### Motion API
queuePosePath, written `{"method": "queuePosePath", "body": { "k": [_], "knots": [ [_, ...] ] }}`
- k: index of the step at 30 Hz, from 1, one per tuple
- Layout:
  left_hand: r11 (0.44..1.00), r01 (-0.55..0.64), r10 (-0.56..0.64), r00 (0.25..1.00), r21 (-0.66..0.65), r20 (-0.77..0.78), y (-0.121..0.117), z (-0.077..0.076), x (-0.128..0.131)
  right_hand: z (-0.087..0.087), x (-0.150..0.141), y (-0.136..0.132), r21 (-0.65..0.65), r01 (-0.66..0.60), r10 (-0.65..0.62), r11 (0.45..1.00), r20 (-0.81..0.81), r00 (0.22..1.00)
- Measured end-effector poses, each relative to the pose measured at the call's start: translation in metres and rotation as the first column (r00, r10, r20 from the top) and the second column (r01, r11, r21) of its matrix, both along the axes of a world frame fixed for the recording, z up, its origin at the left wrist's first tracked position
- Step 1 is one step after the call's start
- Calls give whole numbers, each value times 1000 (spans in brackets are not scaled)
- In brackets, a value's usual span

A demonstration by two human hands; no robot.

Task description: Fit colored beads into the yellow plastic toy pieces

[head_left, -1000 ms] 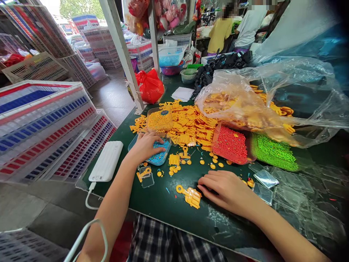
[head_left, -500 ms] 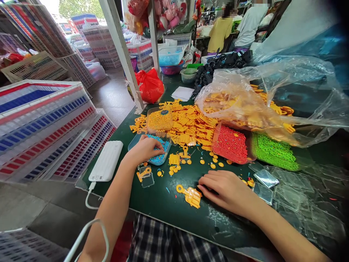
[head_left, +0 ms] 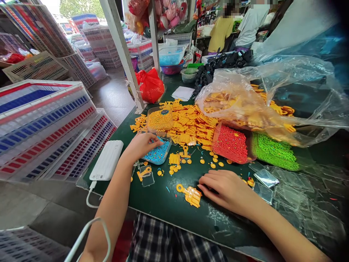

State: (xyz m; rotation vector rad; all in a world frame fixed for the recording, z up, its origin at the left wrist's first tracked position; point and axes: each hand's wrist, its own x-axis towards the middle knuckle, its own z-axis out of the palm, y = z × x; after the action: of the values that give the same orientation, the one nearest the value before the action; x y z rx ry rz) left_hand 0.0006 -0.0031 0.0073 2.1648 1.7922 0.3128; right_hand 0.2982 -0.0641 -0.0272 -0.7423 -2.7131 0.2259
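My left hand (head_left: 143, 145) is over the clear tray of blue beads (head_left: 158, 152), its thumb and fingers pinched together near the beads. Whatever the pinch may hold is too small to make out. My right hand (head_left: 222, 185) rests on the table with curled fingers, the tips of thumb and forefinger at the right edge of a yellow plastic piece (head_left: 192, 196) with a ring at one end. What lies inside these fingers is hidden. Below the blue tray lies another yellow piece (head_left: 144, 173), beside a clear square plate (head_left: 148, 179).
A yellow bead tray (head_left: 159, 120) stands beside heaped yellow pieces (head_left: 191, 122). Red beads (head_left: 231, 142), green beads (head_left: 276, 151) and clear plates (head_left: 291, 196) lie right. A power bank (head_left: 106, 160) sits at the left edge. Two people stand far back.
My left hand has moved slightly up and left, its fingertips now higher over the blue beads, showing more of them. My right hand and the yellow piece stay in place.
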Motion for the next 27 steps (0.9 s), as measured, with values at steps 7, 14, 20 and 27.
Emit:
{"method": "queuePosePath", "body": {
  "k": [7,14,20,27],
  "knots": [
    [976,-66,-8,941,207,337,-6,9,9,5,0,-7,-109,77,-70,991,67,995],
    [795,348,-494,846,498,198,-36,13,66,6,-4,-14,-149,166,-137,975,188,973],
    [696,696,-715,696,178,71,-49,0,91,13,-6,-15,-146,176,-131,973,277,952],
    [745,667,-667,745,-17,2,-41,-2,85,14,-8,-17,-135,197,-156,971,263,952]
  ]
}}
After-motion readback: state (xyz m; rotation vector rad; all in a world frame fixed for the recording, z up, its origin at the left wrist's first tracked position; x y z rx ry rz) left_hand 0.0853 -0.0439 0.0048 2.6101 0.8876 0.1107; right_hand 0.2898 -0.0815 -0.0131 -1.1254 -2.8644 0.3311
